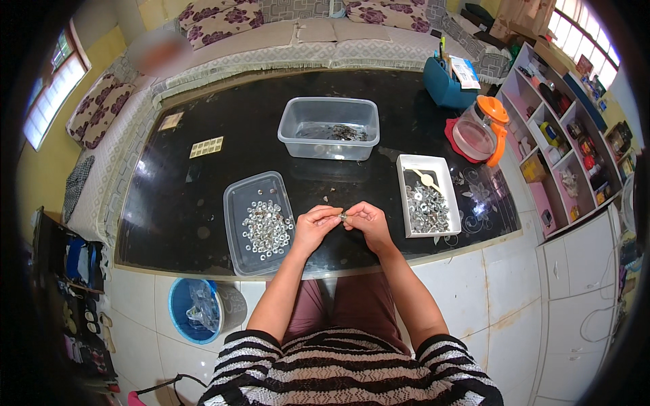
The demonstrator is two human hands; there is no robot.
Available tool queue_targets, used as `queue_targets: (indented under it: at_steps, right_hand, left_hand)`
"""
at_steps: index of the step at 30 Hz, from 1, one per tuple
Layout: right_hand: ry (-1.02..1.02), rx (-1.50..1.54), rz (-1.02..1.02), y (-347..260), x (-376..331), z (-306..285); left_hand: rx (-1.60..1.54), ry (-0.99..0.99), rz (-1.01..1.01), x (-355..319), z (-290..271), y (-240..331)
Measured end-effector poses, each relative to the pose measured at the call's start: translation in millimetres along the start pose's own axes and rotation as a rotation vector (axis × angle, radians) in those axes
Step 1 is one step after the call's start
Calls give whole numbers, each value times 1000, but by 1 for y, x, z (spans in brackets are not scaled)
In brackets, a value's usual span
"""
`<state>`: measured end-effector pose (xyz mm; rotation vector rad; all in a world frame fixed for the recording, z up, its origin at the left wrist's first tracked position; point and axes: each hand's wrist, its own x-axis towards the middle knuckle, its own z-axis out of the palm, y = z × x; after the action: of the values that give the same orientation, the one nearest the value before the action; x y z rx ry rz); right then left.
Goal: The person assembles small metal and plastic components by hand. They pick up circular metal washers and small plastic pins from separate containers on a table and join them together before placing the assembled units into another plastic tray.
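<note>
My left hand (pixel 316 227) and my right hand (pixel 369 225) meet over the near edge of the black table, fingertips pinched together on a small shiny metal piece (pixel 343 216). Its exact kind is too small to make out. Beside my left hand lies a shallow clear plastic lid (pixel 238 196) holding many loose silver nuts (pixel 265 229). To the right of my right hand, a white box (pixel 451 203) contains a heap of small metal parts (pixel 426 210) and a cream-coloured spoon (pixel 423 177). Beyond both hands stands a clear plastic tub (pixel 328 149) with small dark pieces (pixel 345 132) in its bottom.
At the table's far right are an orange-lidded glass pitcher (pixel 474 132) and a teal holder (pixel 443 88) with pens and papers. A yellowish card (pixel 206 147) lies far left. A blue-rimmed bin (pixel 230 308) stands on the floor. Shelves (pixel 562 135) border the right side.
</note>
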<state>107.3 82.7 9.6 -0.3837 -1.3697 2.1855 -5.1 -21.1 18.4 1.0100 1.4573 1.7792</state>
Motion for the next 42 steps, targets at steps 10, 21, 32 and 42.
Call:
queue_targets:
  at_steps: [10,21,32,42]
  right_hand:
    - [30,-50,-30,1,-1,2]
    - [41,-63,-33,1,-2,4]
    - [60,-76,-48,5,-1,3]
    - [86,-175,-10,13,0,3]
  left_hand:
    - [-245,-7,-167,2,-1,-5]
    - [-89,-7,-79,3,-2,-6]
    - [-102,13,-118,3,0,-1]
    - [-39,37,-60,1,-1,0]
